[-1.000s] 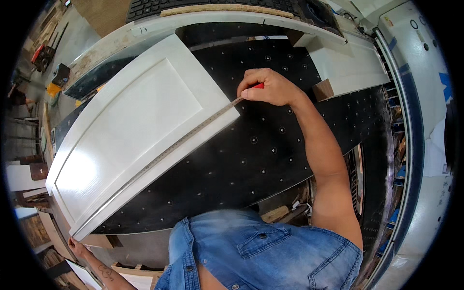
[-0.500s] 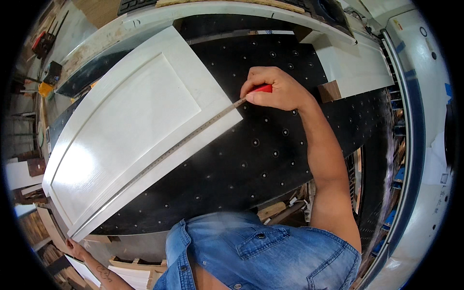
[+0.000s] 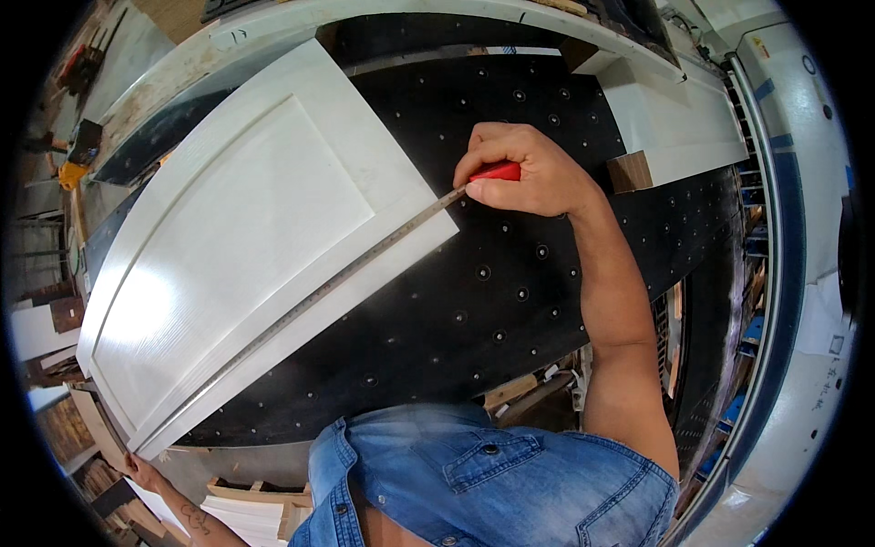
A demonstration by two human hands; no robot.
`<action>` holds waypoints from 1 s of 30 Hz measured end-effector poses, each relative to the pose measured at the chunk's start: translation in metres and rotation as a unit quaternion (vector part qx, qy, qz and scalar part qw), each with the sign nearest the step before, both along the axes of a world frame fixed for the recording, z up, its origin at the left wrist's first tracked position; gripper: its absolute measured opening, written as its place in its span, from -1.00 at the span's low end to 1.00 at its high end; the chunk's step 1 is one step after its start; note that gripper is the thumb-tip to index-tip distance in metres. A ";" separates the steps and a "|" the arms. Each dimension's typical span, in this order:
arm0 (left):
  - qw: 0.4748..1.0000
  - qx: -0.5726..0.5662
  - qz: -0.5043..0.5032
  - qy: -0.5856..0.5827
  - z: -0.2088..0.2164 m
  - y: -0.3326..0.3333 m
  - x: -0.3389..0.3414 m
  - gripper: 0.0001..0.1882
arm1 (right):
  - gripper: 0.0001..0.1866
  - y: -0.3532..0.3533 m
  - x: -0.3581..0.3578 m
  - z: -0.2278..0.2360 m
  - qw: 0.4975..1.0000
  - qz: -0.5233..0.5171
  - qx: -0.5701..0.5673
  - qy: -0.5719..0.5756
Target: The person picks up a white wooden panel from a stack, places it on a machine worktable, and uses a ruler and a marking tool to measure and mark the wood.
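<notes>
A white panel door (image 3: 246, 196) with a raised frame lies slantwise on a black table (image 3: 410, 319) dotted with small round studs. My right hand (image 3: 524, 169) is closed on a red tape measure (image 3: 497, 171) just off the panel's upper right corner. Its metal blade (image 3: 337, 283) is drawn out along the panel's near edge, down to the lower left corner. There my left hand (image 3: 141, 472) has its fingers at the corner, by the blade's far end; they look closed, though small and partly hidden.
A white box-like piece with a brown wooden block (image 3: 629, 171) sits at the table's right. A pale machine body (image 3: 793, 273) runs down the right side. Stacked boards (image 3: 255, 520) stand below left, and a white beam (image 3: 401, 20) crosses the back.
Both hands keep their places at the panel's two ends, the tape still stretched between them. The view has shifted slightly; a little more of the red case shows.
</notes>
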State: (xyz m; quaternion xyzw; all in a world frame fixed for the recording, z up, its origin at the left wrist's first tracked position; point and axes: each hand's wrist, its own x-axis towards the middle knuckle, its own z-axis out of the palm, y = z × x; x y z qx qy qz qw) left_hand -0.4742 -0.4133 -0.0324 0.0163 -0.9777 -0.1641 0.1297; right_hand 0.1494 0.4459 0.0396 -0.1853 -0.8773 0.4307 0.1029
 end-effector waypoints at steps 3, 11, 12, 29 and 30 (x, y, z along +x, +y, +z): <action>0.999 0.001 -0.018 0.039 -0.004 0.004 0.001 -0.67 | -0.77 0.000 0.000 -0.002 1.000 0.002 0.000 0.006; 0.999 -0.034 0.026 0.014 -0.001 0.001 -0.001 -0.62 | -0.65 0.002 -0.001 -0.008 1.000 0.002 0.014 0.017; 0.999 -0.034 0.026 0.014 -0.001 0.002 -0.001 -0.62 | -0.65 0.003 -0.001 -0.009 0.999 0.005 0.015 0.027; 0.996 -0.051 0.014 0.069 0.002 -0.014 -0.003 -0.64 | -0.66 0.006 0.000 -0.012 0.999 0.014 0.033 0.034; 0.996 -0.049 0.012 0.067 -0.001 -0.007 -0.002 -0.64 | -0.66 0.005 0.000 -0.011 0.999 0.012 0.039 0.032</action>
